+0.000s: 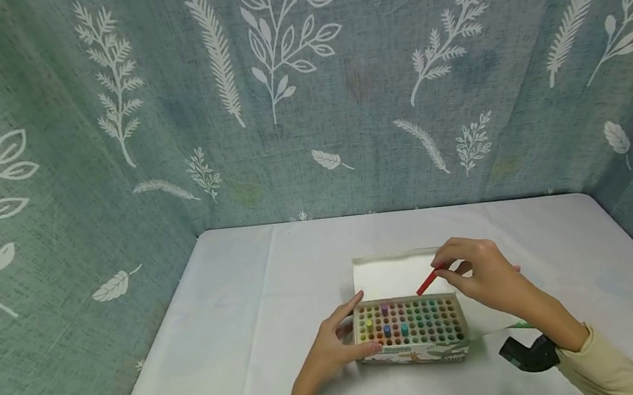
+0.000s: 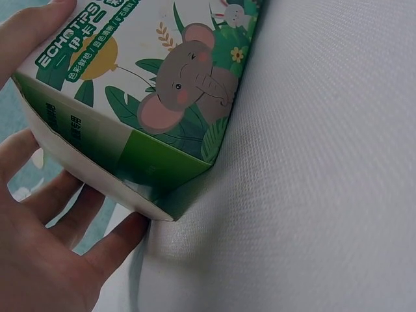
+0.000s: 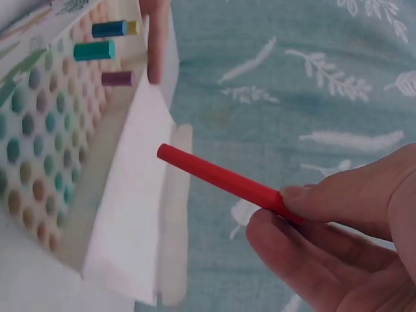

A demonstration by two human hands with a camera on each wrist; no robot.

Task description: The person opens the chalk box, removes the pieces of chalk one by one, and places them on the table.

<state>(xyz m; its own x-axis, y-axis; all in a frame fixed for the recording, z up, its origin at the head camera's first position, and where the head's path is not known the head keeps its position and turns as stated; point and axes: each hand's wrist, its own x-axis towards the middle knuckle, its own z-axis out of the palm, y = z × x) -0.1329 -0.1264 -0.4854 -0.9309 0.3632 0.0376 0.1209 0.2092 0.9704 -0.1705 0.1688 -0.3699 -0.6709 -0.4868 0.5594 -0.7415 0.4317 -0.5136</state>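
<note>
A box of chalk sticks [image 1: 414, 354] stands open on the table, its perforated holder stained in many colours. Several sticks poke up from the holes, among them a teal chalk stick [image 3: 94, 50], a blue chalk stick [image 3: 109, 28] and a purple chalk stick [image 3: 118, 78]. My left hand [image 1: 332, 344] grips the box's left end, thumb along the front edge and index finger reaching to the back. Between thumb and fingertips, my right hand [image 1: 481, 273] pinches a red chalk stick [image 3: 221, 179] by one end. The stick slants over the raised lid, its free end pointing down toward the holder.
The white lid flap [image 1: 388, 273] is folded back behind the holder. A side flap [image 2: 84, 156] hangs out at the box's left end. White cloth [image 1: 279, 279] covers the table, and a green leaf-print curtain [image 1: 363, 89] stands behind it.
</note>
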